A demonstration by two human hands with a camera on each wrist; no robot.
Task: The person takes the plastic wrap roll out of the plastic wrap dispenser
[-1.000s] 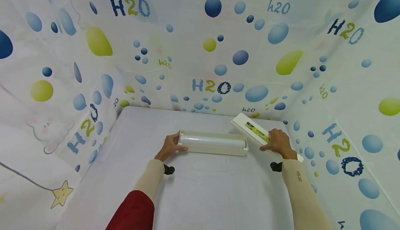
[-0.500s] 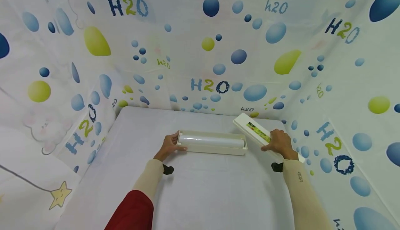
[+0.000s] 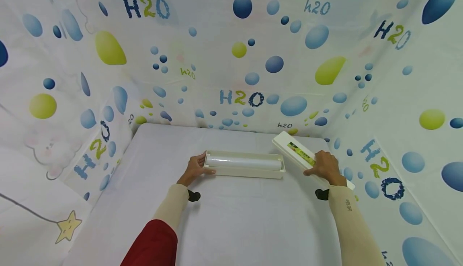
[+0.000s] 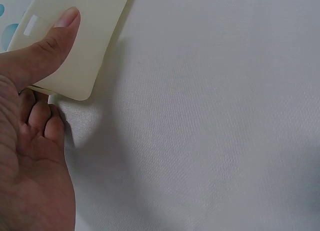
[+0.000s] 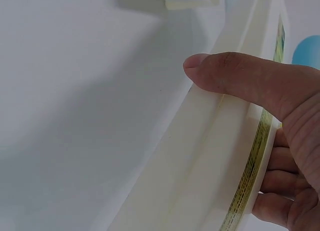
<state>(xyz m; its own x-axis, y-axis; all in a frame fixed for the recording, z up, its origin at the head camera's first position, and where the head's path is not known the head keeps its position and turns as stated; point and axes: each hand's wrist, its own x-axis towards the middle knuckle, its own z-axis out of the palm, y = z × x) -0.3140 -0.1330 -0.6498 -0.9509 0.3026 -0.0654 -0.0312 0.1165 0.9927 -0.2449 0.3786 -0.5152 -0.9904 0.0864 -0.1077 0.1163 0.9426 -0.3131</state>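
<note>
A long cream plastic cling film box stands uncovered in the head view. Inside it lies a shiny white roll of cling film. My left hand grips the box's left end, its thumb flat on the near wall and its fingers tucked behind. To the right, my right hand holds the long cream lid, tilted, with a green and yellow label facing up. The right thumb presses one long side of the lid and the fingers curl round the other, labelled side.
Both things are over a table with a white cloth. Patterned curtains with blue and green drops rise at its back and both sides. The lid's near end reaches towards the right curtain.
The lid and right hand have shifted slightly right, away from the box. The head view has turned a little to the right. Both grips stay the same.
</note>
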